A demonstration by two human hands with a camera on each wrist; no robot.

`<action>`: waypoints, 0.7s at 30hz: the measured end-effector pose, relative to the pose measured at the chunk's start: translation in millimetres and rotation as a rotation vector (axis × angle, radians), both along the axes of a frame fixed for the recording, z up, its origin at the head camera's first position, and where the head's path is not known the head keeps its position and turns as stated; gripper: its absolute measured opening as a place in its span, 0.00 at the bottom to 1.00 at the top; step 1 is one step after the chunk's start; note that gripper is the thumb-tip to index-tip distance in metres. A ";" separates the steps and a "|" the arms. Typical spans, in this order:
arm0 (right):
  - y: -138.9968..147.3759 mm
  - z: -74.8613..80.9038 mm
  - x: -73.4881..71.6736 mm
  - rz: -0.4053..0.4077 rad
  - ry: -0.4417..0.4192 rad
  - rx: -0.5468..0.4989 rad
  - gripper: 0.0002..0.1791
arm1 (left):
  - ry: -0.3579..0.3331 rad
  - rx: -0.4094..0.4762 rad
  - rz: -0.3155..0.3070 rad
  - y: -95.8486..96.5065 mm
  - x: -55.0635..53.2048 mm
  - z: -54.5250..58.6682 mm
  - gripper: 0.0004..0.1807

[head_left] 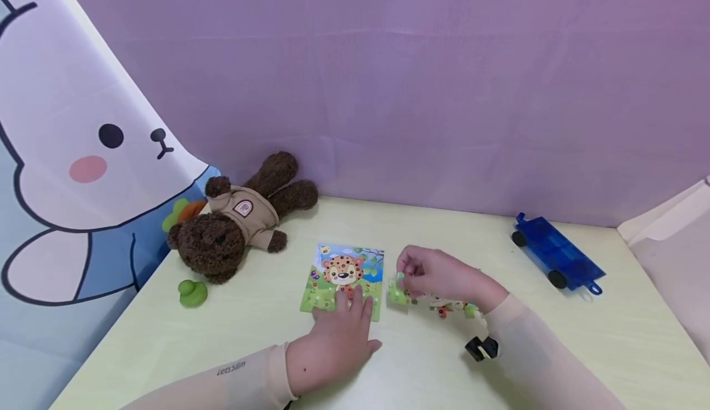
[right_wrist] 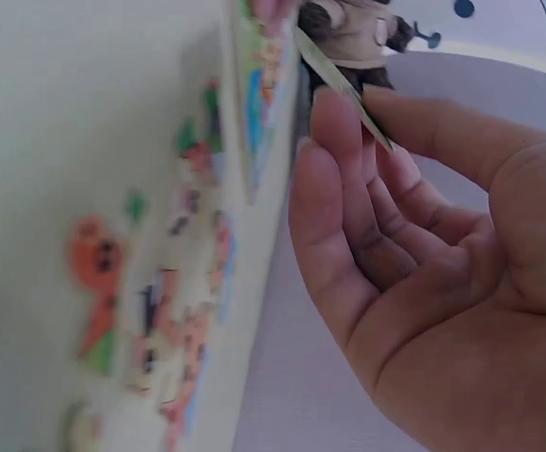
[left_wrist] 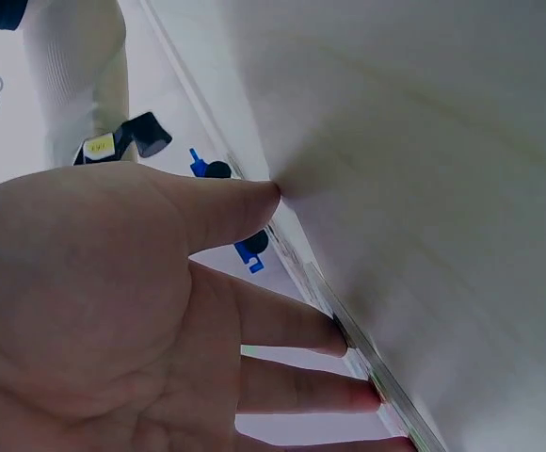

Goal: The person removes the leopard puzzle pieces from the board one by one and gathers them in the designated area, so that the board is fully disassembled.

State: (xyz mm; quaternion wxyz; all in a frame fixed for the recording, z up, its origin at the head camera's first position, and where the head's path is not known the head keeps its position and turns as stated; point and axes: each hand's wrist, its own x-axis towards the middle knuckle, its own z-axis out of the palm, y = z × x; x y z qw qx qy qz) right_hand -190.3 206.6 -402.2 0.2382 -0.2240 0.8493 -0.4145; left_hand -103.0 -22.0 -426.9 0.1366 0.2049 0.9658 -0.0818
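A square jigsaw puzzle with a spotted leopard cub (head_left: 344, 269) lies flat mid-table. The left hand (head_left: 333, 345) rests on its near edge, fingers spread and fairly straight, with the thumb on the table beside it. To the right, the right hand (head_left: 438, 274) pinches a green puzzle piece (head_left: 397, 293) between thumb and fingers. In the right wrist view that piece (right_wrist: 334, 75) appears nearly edge-on. Beneath and beside the right hand lie several loose puzzle pieces (head_left: 442, 310), partly hidden by it; an orange spotted one (right_wrist: 94, 259) shows in the right wrist view.
At the back left, a brown teddy bear (head_left: 257, 216) lies on its back, with a small green toy (head_left: 192, 293) near its head. A blue toy wagon (head_left: 560, 253) with black wheels stands at the back right. A purple cloth backdrop (head_left: 416, 102) hangs behind the table.
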 end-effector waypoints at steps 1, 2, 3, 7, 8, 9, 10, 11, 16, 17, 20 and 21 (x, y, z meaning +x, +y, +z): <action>0.9 -1.5 2.8 0.013 -0.006 0.015 0.07 | -0.002 0.003 0.000 0.0 0.2 0.4 0.45; 1.4 -3.0 5.6 0.022 -0.017 0.025 0.06 | -0.002 0.003 -0.002 -0.1 0.5 0.7 0.45; 1.8 -4.7 8.2 0.028 -0.026 0.038 0.06 | 0.000 0.002 -0.005 -0.1 0.7 1.0 0.45; 0.9 -9.7 17.2 0.049 -0.045 0.070 0.05 | 0.015 -0.019 -0.017 -0.6 1.1 1.7 0.45; 0.5 -10.7 18.7 0.057 -0.040 0.075 0.05 | 0.020 -0.025 -0.021 -0.7 1.1 1.7 0.45; 0.3 -11.9 20.0 0.061 -0.031 0.082 0.06 | 0.024 -0.030 -0.023 -0.7 1.0 1.8 0.44; 0.2 -13.0 21.0 0.066 -0.018 0.086 0.06 | 0.027 -0.033 -0.025 -0.7 1.0 2.0 0.44; 0.1 -13.9 21.6 0.071 0.003 0.098 0.07 | 0.030 -0.034 -0.025 -0.7 0.9 2.1 0.44; 2.1 -17.2 22.3 0.079 0.096 0.130 0.09 | 0.038 -0.038 -0.030 -0.1 1.5 2.1 0.45; 2.5 -17.4 22.2 0.080 0.110 0.135 0.09 | 0.040 -0.038 -0.031 -0.1 1.9 2.2 0.45; 3.8 -18.4 22.0 0.077 0.129 0.142 0.10 | 0.041 -0.041 -0.033 0.1 2.2 2.5 0.45; 4.0 -18.6 22.1 0.076 0.134 0.147 0.10 | 0.040 -0.042 -0.034 0.1 2.2 3.0 0.44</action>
